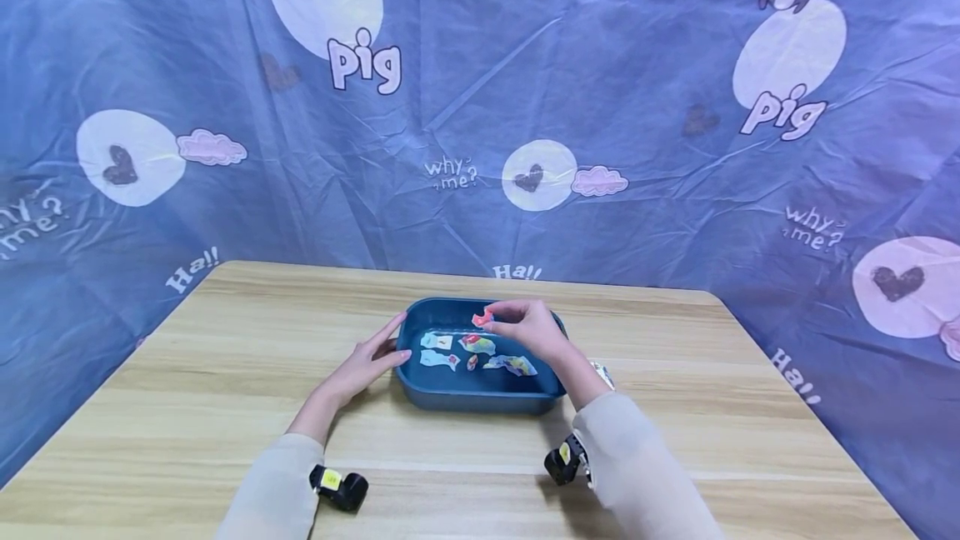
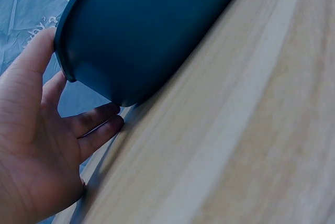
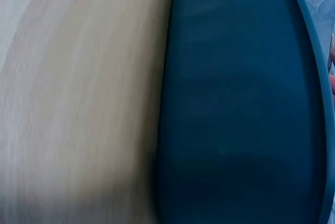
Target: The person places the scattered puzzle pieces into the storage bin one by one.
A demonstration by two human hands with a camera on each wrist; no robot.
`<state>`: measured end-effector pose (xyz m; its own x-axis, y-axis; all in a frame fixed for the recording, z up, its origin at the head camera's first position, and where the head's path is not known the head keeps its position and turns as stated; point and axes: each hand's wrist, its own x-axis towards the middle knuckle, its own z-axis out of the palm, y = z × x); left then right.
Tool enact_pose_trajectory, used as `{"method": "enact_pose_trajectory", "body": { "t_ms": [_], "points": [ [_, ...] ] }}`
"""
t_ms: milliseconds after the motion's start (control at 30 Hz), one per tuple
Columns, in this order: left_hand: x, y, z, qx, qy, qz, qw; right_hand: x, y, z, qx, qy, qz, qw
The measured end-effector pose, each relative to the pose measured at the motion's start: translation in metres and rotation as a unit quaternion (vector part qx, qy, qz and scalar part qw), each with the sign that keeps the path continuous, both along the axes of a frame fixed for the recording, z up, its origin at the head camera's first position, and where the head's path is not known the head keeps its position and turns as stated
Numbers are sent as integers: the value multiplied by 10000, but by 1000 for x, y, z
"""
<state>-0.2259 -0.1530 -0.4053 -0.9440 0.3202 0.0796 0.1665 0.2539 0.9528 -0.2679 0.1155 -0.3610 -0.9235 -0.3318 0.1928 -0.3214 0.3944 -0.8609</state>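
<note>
A dark blue rectangular tub (image 1: 480,403) stands on the table with several torn-looking colourful scraps on its floor. Light blue scraps (image 1: 438,358) lie at its left, with a red-and-yellow scrap (image 1: 477,345) and a blue-yellow scrap (image 1: 513,366) farther right. My left hand (image 1: 362,367) holds the tub's left end, thumb over the rim and fingers along the outside, as the left wrist view shows too. Above the tub's far side, my right hand (image 1: 531,327) pinches a small pinkish-red scrap (image 1: 482,319) between thumb and fingertips. In the right wrist view only fingertips (image 3: 333,80) show at the edge.
The wooden table (image 1: 247,340) runs out on both sides of the tub. A shiny patterned item (image 1: 602,374) pokes out behind the right forearm. Blue printed fabric (image 1: 480,90) hangs behind and at the sides of the table.
</note>
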Motion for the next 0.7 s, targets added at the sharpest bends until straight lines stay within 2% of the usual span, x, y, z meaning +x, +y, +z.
{"method": "enact_pose_trajectory", "body": {
  "t_ms": [300,533,700],
  "points": [
    [1,0,2,-65,0,13,10000,1,-18,-6,-6,169,259,9995],
    [1,0,3,-182,44,28,9998,2,-32,-10,-145,26,393,9991],
    [1,0,3,-71,-85,7,9999,1,-40,-15,15,83,457,9989]
  ]
}}
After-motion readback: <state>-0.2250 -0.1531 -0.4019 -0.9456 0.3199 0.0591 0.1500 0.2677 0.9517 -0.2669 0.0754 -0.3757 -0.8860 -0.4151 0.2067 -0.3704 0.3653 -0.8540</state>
